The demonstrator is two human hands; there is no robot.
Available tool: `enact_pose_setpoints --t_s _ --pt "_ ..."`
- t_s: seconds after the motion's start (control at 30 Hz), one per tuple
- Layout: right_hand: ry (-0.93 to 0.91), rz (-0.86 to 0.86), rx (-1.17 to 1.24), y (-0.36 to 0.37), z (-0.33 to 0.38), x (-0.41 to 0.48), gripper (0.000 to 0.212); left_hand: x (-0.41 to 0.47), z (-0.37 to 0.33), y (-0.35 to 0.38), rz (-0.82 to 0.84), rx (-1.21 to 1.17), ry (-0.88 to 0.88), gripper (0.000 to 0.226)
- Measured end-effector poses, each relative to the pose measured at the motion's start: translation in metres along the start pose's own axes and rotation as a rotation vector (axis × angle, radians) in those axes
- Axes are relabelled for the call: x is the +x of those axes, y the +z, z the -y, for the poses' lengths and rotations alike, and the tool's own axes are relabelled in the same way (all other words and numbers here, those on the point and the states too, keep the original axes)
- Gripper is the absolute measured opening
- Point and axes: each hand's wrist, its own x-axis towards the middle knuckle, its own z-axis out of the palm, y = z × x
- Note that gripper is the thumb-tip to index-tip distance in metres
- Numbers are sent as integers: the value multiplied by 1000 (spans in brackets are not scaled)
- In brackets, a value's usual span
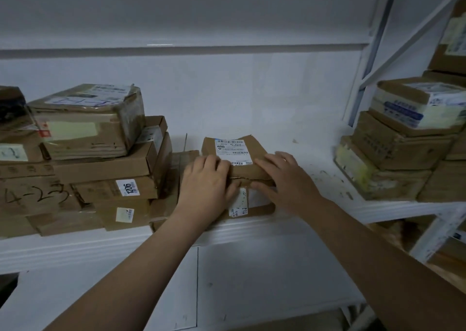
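A small flat brown parcel (235,145) with a white shipping label lies on top of a larger brown parcel (258,200) on a white shelf (325,177). My left hand (206,182) grips the small parcel's near left corner, fingers over the top and thumb against the front edge. From the right, my right hand (286,179) holds the near right corner the same way, fingers on top and thumb along the front. Both forearms reach up from below the shelf.
A stack of cardboard boxes (100,159), one labelled 1206, fills the shelf to the left and touches the lower parcel. More taped boxes (398,151) are piled at the right by the white rack upright (370,53). Another shelf board (176,49) runs above.
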Motion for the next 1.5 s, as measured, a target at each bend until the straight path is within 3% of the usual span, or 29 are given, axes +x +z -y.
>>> enact_pose_setpoints --t_s 0.1,0.23,0.37,0.5,0.7,0.83,0.97,1.07,1.2,1.3,1.5 --pt "-69 -2 -137 -22 -8 2 60 21 -10 -6 -11 -11 46 40" --pt "-80 -218 -183 -63 -27 -8 39 49 -35 -14 -35 -60 99 42" --pt "-26 -377 -206 -104 -60 -28 28 73 -76 -16 -47 -157 158 42" --pt "130 -484 -152 -140 -99 -53 30 91 -133 -15 -53 -370 223 44" --pt "478 -462 19 -176 -168 -86 46 125 -220 -9 -13 -632 237 56" --pt "510 -469 210 -189 -193 -84 56 162 -265 -11 88 -763 166 62" --pt "552 -446 617 -190 -203 -76 66 180 -289 -10 193 -973 42 59" --pt "515 -521 717 -186 -206 -76 60 171 -296 -8 103 -1132 -44 50" --pt "412 -613 882 -184 -203 -78 30 153 -300 -7 -125 -1446 -158 36" --pt "343 -594 1118 -187 -199 -76 12 146 -300 -16 -140 -1675 -248 29" --pt "140 -659 1226 -185 -195 -76 43 137 -288 -34 -99 -1821 -121 35"
